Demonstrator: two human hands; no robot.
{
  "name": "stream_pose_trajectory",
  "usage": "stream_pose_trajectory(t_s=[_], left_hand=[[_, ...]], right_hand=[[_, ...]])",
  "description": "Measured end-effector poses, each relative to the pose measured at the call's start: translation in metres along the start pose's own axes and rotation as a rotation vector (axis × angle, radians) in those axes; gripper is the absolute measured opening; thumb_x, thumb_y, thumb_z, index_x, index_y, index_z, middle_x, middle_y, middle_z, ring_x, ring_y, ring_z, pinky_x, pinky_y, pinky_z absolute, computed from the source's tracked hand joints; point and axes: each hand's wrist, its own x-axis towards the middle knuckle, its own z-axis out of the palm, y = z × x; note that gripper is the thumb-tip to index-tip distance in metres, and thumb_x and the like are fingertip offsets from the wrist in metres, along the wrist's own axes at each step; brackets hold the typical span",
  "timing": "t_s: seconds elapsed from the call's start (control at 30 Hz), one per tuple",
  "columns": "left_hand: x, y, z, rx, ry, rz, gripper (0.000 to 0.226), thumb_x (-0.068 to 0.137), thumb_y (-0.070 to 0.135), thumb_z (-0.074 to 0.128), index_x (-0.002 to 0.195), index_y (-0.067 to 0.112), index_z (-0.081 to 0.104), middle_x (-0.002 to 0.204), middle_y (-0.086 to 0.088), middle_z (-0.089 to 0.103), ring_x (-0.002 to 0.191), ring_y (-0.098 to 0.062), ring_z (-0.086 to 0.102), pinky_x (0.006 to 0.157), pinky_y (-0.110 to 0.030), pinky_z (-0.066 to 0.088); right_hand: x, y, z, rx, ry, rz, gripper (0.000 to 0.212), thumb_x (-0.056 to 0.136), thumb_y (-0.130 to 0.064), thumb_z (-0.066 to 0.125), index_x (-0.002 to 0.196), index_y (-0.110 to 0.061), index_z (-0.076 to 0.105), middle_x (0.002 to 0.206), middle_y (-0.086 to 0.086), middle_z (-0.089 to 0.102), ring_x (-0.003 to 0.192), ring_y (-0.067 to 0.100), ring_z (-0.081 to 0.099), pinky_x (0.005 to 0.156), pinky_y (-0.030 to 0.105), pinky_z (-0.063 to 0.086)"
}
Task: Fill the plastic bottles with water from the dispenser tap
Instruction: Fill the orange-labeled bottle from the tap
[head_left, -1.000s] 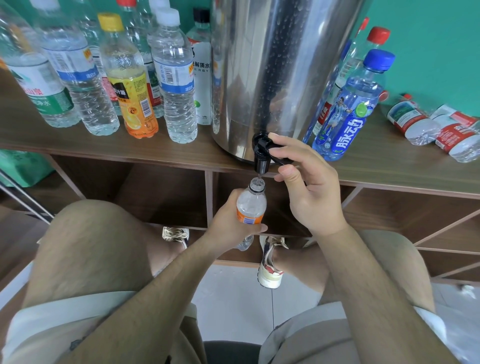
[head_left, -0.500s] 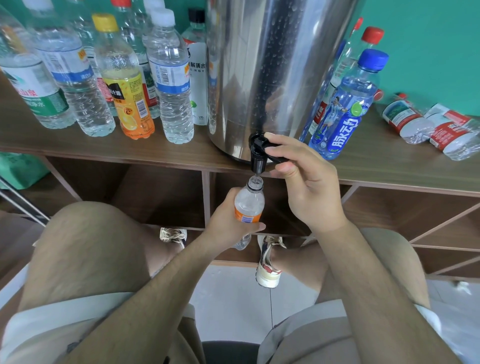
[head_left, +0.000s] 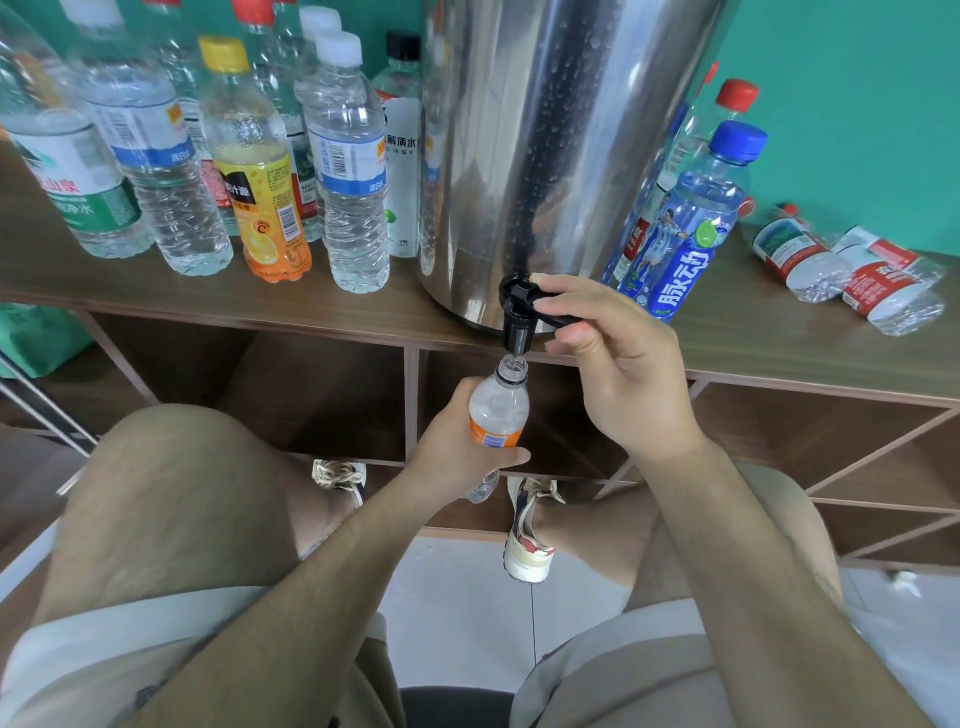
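Wooden, your shelf (head_left: 779, 343) spans the whole view, with open compartments beneath it. On it stands the steel dispenser (head_left: 545, 130), its wall beaded with droplets, against a green wall.

Your bare knees frame the lower half, and your 2 shoes (head_left: 527, 540) rest on the floor under the shelf.

Left of the dispenser a group of capped bottles stands upright. Among them are a green-label bottle (head_left: 67, 187), 2 clear ones with blue labels (head_left: 150, 166) (head_left: 348, 171), a yellow-capped bottle (head_left: 260, 197) with an orange base, and a white bottle (head_left: 402, 171) with a black cap just beside the dispenser.

Right of the dispenser a blue bottle (head_left: 696, 228) with a blue cap stands upright, with a red-capped bottle (head_left: 727, 104) behind it. Further right, 2 red-label bottles (head_left: 800, 254) (head_left: 893, 291) lie on their sides, touching each other.

Your right hand (head_left: 623, 374) pinches the black lever of the tap (head_left: 517, 317) between thumb and fingers, the other fingers loosely curled.

Your left hand (head_left: 457, 447) wraps round the small bottle (head_left: 498, 410) at its orange label, thumb across the front.

That bottle is uncapped and nearly upright in front of the shelf edge. Its mouth sits directly under the tap's spout, just apart from it. A thin glint shows between spout and mouth, but you cannot tell from here whether water is running.
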Motion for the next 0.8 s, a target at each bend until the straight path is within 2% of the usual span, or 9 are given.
stream_pose_trajectory(t_s=[0.1,0.2,0.33,0.47,0.57,0.63,0.7,0.8], left_hand=[[0.001,0.000,0.001,-0.001,0.004,0.003,0.083,0.075,0.037,0.094,0.137,0.039,0.038,0.119,0.022,0.055,0.112,-0.012,0.061,0.090,-0.017,0.048],[0.002,-0.001,0.000,-0.015,0.008,0.006,0.082,0.075,0.036,0.094,0.134,0.042,0.037,0.118,0.025,0.054,0.110,-0.010,0.061,0.085,-0.011,0.046],[0.001,-0.001,-0.001,-0.008,0.006,0.009,0.082,0.076,0.035,0.093,0.133,0.043,0.035,0.116,0.028,0.052,0.109,-0.006,0.060,0.081,-0.007,0.045],[0.001,0.000,-0.001,0.023,0.010,0.011,0.084,0.077,0.034,0.092,0.140,0.036,0.037,0.122,0.020,0.052,0.111,-0.011,0.059,0.086,-0.008,0.043],[0.000,0.000,-0.002,0.059,0.020,0.022,0.085,0.078,0.034,0.092,0.144,0.031,0.038,0.124,0.018,0.051,0.111,-0.011,0.057,0.082,-0.004,0.040],[0.001,0.001,-0.002,0.079,0.027,0.033,0.086,0.078,0.035,0.091,0.145,0.028,0.038,0.124,0.017,0.050,0.110,-0.010,0.056,0.081,-0.003,0.039],[0.002,0.002,-0.002,0.085,0.033,0.034,0.086,0.078,0.036,0.091,0.145,0.027,0.038,0.124,0.017,0.050,0.110,-0.010,0.056,0.083,-0.004,0.039],[0.002,0.003,-0.002,0.062,0.032,0.017,0.085,0.076,0.037,0.092,0.142,0.031,0.039,0.121,0.018,0.053,0.108,-0.010,0.058,0.080,-0.004,0.040]], right_hand=[[0.001,-0.003,-0.002,0.000,-0.020,0.027,0.027,0.105,0.004,0.051,0.120,-0.009,0.069,0.134,0.011,0.067,0.120,0.025,0.068,0.081,0.046,0.064],[0.009,-0.006,-0.007,-0.010,-0.062,0.044,0.025,0.106,0.003,0.050,0.118,-0.004,0.071,0.130,0.013,0.068,0.107,0.030,0.071,0.081,0.049,0.063],[0.032,-0.015,-0.014,-0.088,-0.146,0.043,0.025,0.109,-0.010,0.051,0.109,0.002,0.073,0.111,0.010,0.072,0.088,0.020,0.069,0.078,0.043,0.061],[0.069,-0.021,-0.011,-0.186,-0.287,0.111,0.023,0.107,-0.024,0.055,0.099,-0.008,0.070,0.090,0.000,0.067,0.081,0.020,0.064,0.076,0.052,0.057],[0.078,-0.019,-0.013,-0.152,-0.333,0.189,0.020,0.105,-0.030,0.059,0.102,-0.016,0.072,0.091,-0.006,0.069,0.081,0.019,0.067,0.076,0.049,0.059],[0.070,-0.017,-0.014,-0.092,-0.286,0.216,0.019,0.104,-0.039,0.061,0.109,-0.024,0.072,0.098,-0.008,0.072,0.085,0.021,0.070,0.078,0.048,0.061],[0.054,-0.012,-0.013,-0.076,-0.168,0.235,0.021,0.101,-0.048,0.061,0.115,-0.036,0.070,0.102,-0.010,0.073,0.089,0.022,0.073,0.079,0.045,0.061],[0.019,0.004,-0.006,-0.097,0.074,0.360,0.019,0.101,-0.048,0.064,0.115,-0.037,0.069,0.101,-0.011,0.073,0.085,0.017,0.071,0.077,0.028,0.056]])
